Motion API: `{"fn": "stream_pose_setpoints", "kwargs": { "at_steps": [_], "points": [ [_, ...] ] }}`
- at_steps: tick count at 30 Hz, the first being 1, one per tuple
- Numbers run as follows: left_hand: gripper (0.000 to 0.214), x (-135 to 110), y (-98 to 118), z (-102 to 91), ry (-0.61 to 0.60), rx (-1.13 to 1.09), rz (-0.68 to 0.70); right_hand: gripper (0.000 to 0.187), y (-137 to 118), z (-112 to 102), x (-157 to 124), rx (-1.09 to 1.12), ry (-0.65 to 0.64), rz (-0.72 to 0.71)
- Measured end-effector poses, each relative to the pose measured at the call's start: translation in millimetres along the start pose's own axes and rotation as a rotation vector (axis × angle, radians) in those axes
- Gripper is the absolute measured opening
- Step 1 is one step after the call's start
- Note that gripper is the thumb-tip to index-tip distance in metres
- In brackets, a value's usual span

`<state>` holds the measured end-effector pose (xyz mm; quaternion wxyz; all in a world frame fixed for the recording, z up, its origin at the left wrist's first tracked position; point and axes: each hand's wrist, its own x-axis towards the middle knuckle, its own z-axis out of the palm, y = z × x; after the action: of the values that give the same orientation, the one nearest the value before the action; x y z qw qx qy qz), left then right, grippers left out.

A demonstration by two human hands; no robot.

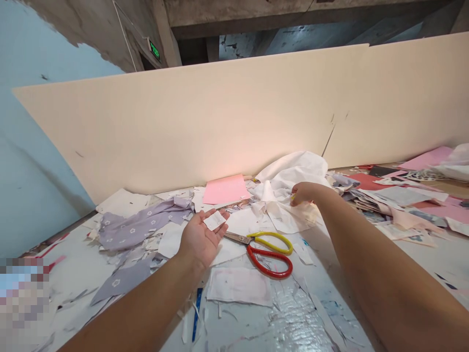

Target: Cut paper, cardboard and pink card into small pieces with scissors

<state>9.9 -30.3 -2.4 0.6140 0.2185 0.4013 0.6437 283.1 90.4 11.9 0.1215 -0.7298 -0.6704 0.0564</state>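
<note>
**Left hand** [200, 237]: open, palm up, fingers spread slightly. One small white scrap of paper or fabric [214, 220] lies on the palm side at the base of the fingers, not gripped.

**Right hand** [304, 194]: fingers curled, pressed against crumpled white cloth [289, 176]. A small yellow bit shows at the fingertips [292, 197]. Whether the hand grips the cloth cannot be told.

**Between and below the hands:** tailor's scissors [269, 254], one yellow and one red loop handle, blades pointing toward the left hand; a pale pink-stained cloth piece [239, 287]; a thin blue strip [197, 313].

**Farther out:** lilac flower-print fabric [142, 222] left of the left hand; a pink sheet [226, 189] against a cream upright board [190, 127]; overlapping printed papers [399, 198] to the right.
</note>
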Motion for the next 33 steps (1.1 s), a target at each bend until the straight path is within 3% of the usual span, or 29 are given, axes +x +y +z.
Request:
{"fn": "stream_pose_setpoints", "kwargs": {
  "at_steps": [4, 8, 10, 11, 13, 15, 17, 20, 28, 33],
  "points": [
    [0.025, -4.8, 1.2, 2.4, -0.063, -0.019, 0.011, 0.033, -15.5, -8.9, -2.4, -0.048, -0.109, 0.042],
    [0.036, -13.6, 4.0, 5.1, -0.308, 0.013, -0.089, 0.049, -48.4, -34.4, -23.9, -0.042, 0.041, -0.041],
    [0.044, -16.6, 6.8, 5.9, -0.399, 0.041, -0.177, 0.04, -69.6, -43.4, -45.4, 0.038, 0.09, -0.216],
    [0.049, -17.3, 8.6, 6.1, -0.432, 0.055, -0.214, 0.032, -79.9, -45.9, -57.1, 0.177, 0.097, -0.426],
    [0.056, -17.5, 12.4, 6.1, -0.48, 0.086, -0.27, 0.022, -97.3, -47.3, -78.8, 0.358, -0.055, -0.738],
    [0.059, -16.6, 16.4, 5.2, -0.533, 0.122, -0.316, 0.025, -108.7, -45.4, -93.9, 0.336, -0.264, -0.895],
    [0.059, -15.2, 20.2, 3.2, -0.6, 0.154, -0.354, 0.034, -113.9, -42.6, -100.8, 0.283, -0.358, -0.945],
    [0.056, -14.0, 24.9, -0.7, -0.695, 0.198, -0.405, 0.04, -114.7, -40.1, -101.2, 0.28, -0.388, -0.989],
    [0.06, -12.7, 31.8, -5.4, -0.799, 0.177, -0.492, 0.027, -117.0, -38.4, -101.7, 0.298, -0.352, -1.102],
    [0.064, -4.8, 32.4, -8.8, -0.97, 0.093, -0.592, 0.019, -118.5, -37.5, -103.8, 0.311, -0.364, -1.122]
  ]
}}
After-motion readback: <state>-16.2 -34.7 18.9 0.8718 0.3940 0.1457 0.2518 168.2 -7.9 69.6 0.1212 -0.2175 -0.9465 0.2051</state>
